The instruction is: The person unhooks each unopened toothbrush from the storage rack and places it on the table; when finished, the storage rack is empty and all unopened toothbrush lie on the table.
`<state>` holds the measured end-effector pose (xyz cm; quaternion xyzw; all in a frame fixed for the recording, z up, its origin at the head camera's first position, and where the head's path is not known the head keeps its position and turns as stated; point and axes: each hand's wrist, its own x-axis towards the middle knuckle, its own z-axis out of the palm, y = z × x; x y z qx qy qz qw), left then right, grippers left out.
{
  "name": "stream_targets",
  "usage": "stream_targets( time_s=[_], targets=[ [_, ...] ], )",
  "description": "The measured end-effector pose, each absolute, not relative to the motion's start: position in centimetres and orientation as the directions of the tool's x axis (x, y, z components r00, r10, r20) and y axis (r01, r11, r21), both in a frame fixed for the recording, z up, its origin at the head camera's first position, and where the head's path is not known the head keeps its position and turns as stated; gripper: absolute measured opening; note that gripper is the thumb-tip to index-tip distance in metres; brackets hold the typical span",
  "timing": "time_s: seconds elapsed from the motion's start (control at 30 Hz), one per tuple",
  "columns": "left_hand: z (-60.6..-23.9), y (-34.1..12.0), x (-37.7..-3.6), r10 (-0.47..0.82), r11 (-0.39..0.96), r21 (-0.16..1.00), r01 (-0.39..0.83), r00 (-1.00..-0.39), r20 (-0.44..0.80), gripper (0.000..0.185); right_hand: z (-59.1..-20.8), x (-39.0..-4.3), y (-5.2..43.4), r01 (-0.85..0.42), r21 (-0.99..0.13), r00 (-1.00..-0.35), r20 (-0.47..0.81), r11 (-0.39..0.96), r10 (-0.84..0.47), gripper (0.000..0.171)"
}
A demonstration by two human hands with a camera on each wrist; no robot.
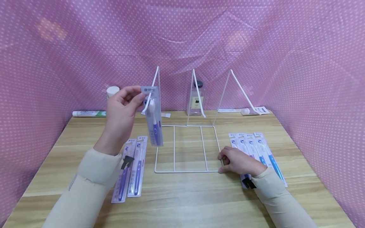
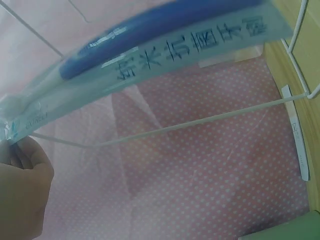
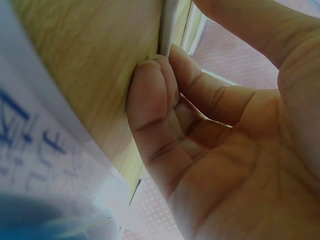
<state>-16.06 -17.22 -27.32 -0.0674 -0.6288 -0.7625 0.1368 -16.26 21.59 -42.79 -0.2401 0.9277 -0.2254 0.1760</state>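
Left hand point(image 1: 121, 110) raised above the tabletop point(image 1: 188, 196), fingers pinching the top edge of a packed toothbrush point(image 1: 154, 118). Pack hangs near vertical, long axis up-down, brush head up, purple handle down, just left of the wire rack point(image 1: 188, 148) and against its leftmost upright arm. Right hand point(image 1: 238, 161) at the rack's front right corner, fingers curled onto the base wire. Left wrist view shows only the pack close up with its print, a thin rack wire below it, and a fingertip at the pack's end. Right wrist view shows the curled fingers point(image 3: 155, 115) touching the wire, hidden from the head view. Two purple packs point(image 1: 132, 167) lie left of the rack, blue packs point(image 1: 258, 150) right; open tabletop in front.
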Motion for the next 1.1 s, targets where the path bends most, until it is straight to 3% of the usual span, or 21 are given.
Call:
stream_targets(
  time_s=[0.57, 0.83, 1.1],
  targets=[
    [-26.9, -18.3, -10.2, -0.090, -0.149, 0.926, 0.346, -0.938, 0.336, 0.020, -42.8, -16.4, 21.6, -0.353, -0.496, -0.822, -0.240, 0.793, -0.516, 0.038],
    [-26.0, -18.3, -9.6, -0.085, -0.249, 0.888, 0.386, -0.922, 0.377, 0.018, -42.8, -16.4, 21.7, -0.351, -0.499, -0.827, -0.232, 0.792, -0.513, 0.038],
    [-26.0, -20.5, -9.0, -0.161, -0.367, 0.826, 0.428, -0.904, 0.397, 0.019, -42.7, -16.2, 21.6, -0.353, -0.504, -0.824, -0.232, 0.788, -0.517, 0.040]
  ],
)
